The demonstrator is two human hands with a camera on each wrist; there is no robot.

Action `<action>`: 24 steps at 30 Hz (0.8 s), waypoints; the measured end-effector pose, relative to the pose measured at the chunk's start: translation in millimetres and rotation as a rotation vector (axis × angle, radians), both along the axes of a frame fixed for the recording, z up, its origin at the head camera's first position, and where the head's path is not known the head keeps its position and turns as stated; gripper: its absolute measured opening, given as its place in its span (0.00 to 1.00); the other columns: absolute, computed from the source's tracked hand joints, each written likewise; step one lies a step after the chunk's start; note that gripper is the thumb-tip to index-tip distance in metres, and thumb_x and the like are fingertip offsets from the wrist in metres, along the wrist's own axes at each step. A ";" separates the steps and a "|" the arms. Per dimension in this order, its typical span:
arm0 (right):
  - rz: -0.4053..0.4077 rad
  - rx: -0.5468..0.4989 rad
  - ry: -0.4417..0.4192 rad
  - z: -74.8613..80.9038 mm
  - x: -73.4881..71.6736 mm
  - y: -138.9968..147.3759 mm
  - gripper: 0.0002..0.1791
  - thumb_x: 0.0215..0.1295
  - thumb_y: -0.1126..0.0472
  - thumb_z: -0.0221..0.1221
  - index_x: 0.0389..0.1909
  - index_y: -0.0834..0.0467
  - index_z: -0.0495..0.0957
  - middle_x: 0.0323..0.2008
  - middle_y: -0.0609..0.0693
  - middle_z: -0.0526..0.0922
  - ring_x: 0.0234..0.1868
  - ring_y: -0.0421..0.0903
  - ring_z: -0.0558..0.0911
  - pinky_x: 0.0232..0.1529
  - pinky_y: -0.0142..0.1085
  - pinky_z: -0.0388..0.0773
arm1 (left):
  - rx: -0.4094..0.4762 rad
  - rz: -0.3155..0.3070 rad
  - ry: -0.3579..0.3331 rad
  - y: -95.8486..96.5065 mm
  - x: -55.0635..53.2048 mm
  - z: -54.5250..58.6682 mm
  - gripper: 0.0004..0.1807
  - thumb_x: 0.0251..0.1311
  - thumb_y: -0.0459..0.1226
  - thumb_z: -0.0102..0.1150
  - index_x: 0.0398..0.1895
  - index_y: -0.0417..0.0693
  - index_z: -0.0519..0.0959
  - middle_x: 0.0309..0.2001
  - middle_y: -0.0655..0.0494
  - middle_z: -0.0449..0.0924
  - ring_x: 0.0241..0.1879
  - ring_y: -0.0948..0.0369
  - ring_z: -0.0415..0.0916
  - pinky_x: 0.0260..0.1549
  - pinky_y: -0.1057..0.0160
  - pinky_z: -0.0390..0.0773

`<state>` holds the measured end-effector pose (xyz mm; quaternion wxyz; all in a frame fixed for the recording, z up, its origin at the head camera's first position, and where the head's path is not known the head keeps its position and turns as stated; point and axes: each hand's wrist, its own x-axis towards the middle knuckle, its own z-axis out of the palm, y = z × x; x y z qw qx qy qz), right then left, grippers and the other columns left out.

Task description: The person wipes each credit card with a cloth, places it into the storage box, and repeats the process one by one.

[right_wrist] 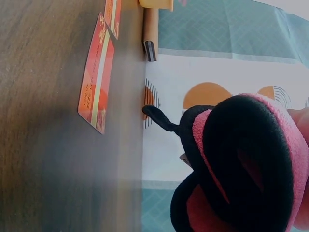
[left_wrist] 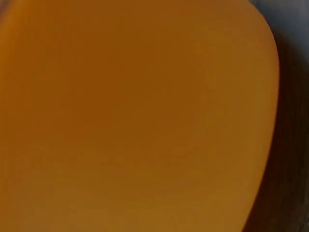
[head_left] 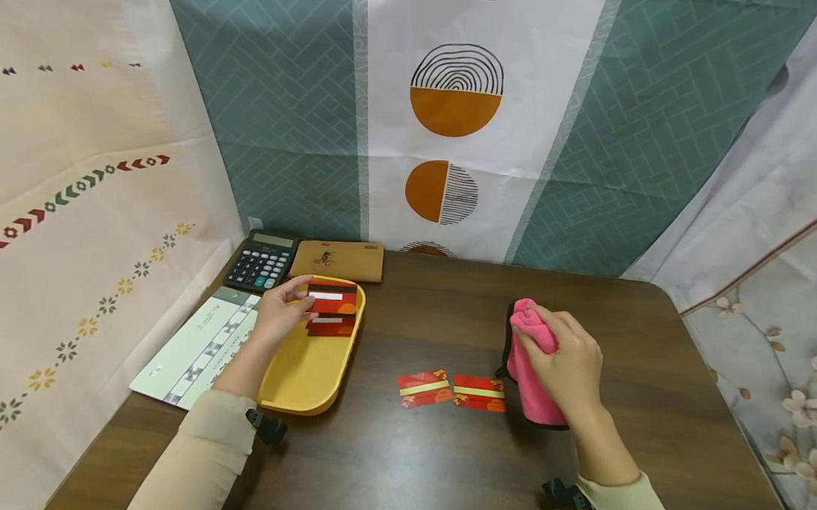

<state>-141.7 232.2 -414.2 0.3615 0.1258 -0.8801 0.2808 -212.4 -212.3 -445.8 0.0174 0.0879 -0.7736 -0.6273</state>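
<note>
My left hand (head_left: 279, 314) pinches a red card (head_left: 339, 306) with a dark stripe and a white strip, over the far end of a yellow tray (head_left: 300, 382). Just below it, another red card (head_left: 329, 330) shows inside the tray. A folded pink cloth (head_left: 533, 391) with black edging is gripped by my right hand (head_left: 570, 358); the right wrist view shows the cloth's black hanging loop (right_wrist: 161, 120) and folded layers. Left of the cloth, two red cards with pale yellow stripes lie on the table, a left card (head_left: 424, 389) and a right card (head_left: 479, 392).
A black calculator (head_left: 261, 263) and a tan wallet (head_left: 341, 261) lie behind the tray. To its left is a pale green printed box or booklet (head_left: 199, 349). Patterned fabric (head_left: 292, 116) hangs behind the dark wooden table (head_left: 401, 465). Blurred orange-yellow fills most of the left wrist view.
</note>
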 end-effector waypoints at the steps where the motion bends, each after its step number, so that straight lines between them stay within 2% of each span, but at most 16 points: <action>1: -0.001 0.000 -0.007 -0.6 0.2 -0.1 0.26 0.49 0.60 0.78 0.51 0.60 0.85 0.35 0.56 0.85 0.28 0.53 0.82 0.26 0.49 0.80 | -0.002 -0.010 -0.009 -0.6 -1.4 -3.4 0.27 0.71 0.25 0.55 0.72 0.42 0.70 0.51 0.38 0.74 0.32 0.64 0.82 0.45 0.54 0.87; 6: -0.002 0.002 -0.025 -2.6 0.6 -0.6 0.26 0.48 0.59 0.79 0.50 0.59 0.86 0.35 0.56 0.85 0.28 0.54 0.82 0.26 0.48 0.79 | -0.062 -0.058 -0.047 -2.0 -6.8 -18.0 0.27 0.70 0.24 0.54 0.71 0.37 0.69 0.50 0.36 0.74 0.31 0.63 0.82 0.39 0.60 0.88; 12: 0.005 0.012 -0.034 -3.7 0.2 0.5 0.27 0.47 0.60 0.79 0.51 0.59 0.85 0.36 0.56 0.85 0.29 0.53 0.82 0.26 0.49 0.80 | -0.222 -0.100 -0.126 -3.1 -11.2 -28.2 0.29 0.67 0.25 0.57 0.71 0.34 0.68 0.50 0.34 0.76 0.29 0.62 0.83 0.34 0.65 0.87; 14: 0.008 0.015 -0.042 -4.0 0.3 0.8 0.27 0.47 0.61 0.79 0.51 0.59 0.85 0.36 0.56 0.85 0.29 0.53 0.82 0.26 0.48 0.80 | -0.298 -0.124 -0.123 -3.3 -11.6 -29.4 0.29 0.67 0.26 0.58 0.72 0.31 0.66 0.52 0.31 0.77 0.33 0.57 0.86 0.37 0.63 0.88; 16: 0.011 0.017 -0.047 -4.3 0.5 0.9 0.27 0.47 0.61 0.79 0.52 0.59 0.85 0.36 0.56 0.85 0.29 0.52 0.82 0.26 0.48 0.80 | -0.401 -0.137 -0.111 -3.3 -11.3 -29.4 0.30 0.68 0.29 0.59 0.71 0.29 0.66 0.54 0.30 0.78 0.41 0.52 0.86 0.43 0.57 0.87; 20: 0.012 0.022 -0.049 -4.9 0.6 1.2 0.28 0.47 0.61 0.79 0.52 0.59 0.85 0.35 0.55 0.85 0.28 0.52 0.81 0.25 0.46 0.79 | -0.583 -0.171 -0.073 -3.7 -10.3 -26.7 0.30 0.68 0.35 0.60 0.70 0.29 0.67 0.56 0.31 0.79 0.56 0.43 0.79 0.57 0.46 0.80; 24: 0.011 0.025 -0.047 -5.3 0.4 1.7 0.27 0.47 0.61 0.79 0.51 0.59 0.85 0.35 0.55 0.85 0.28 0.51 0.81 0.25 0.46 0.79 | -0.663 -0.200 -0.052 -3.7 -8.8 -22.4 0.31 0.69 0.37 0.60 0.70 0.28 0.67 0.59 0.31 0.77 0.61 0.40 0.74 0.63 0.42 0.73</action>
